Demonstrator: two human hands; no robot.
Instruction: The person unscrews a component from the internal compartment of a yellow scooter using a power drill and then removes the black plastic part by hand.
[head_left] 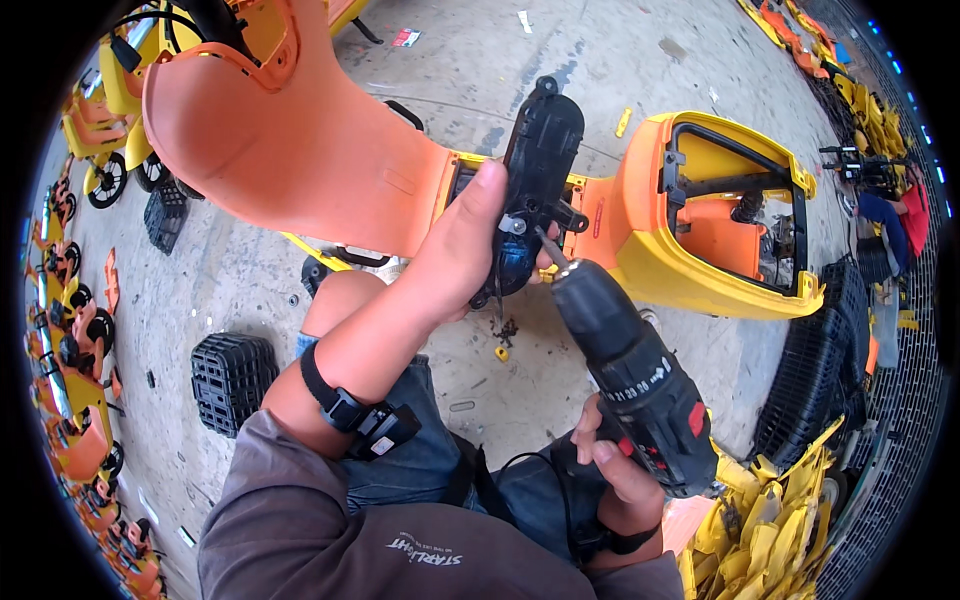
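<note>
My left hand [455, 250] is wrapped around a long black plastic housing [548, 135], raised nearly upright over the scooter. Screw lugs stick out from the housing's top and right side. In my right hand [620, 465] is a black cordless drill [640, 385] with red buttons, gripped low and tilted up to the left. Its bit [552, 248] reaches the housing's right side; whether it sits in a screw cannot be seen. Behind both lies an orange and yellow scooter body [370, 185], its yellow rear frame [700, 285] opening at the right.
A black plastic crate [232, 385] rests on the concrete floor at left, another black crate [815, 370] at right. Yellow panels [765, 530] are heaped at lower right. Several scooters [85, 360] line the left edge. Another person [895, 220] is at far right.
</note>
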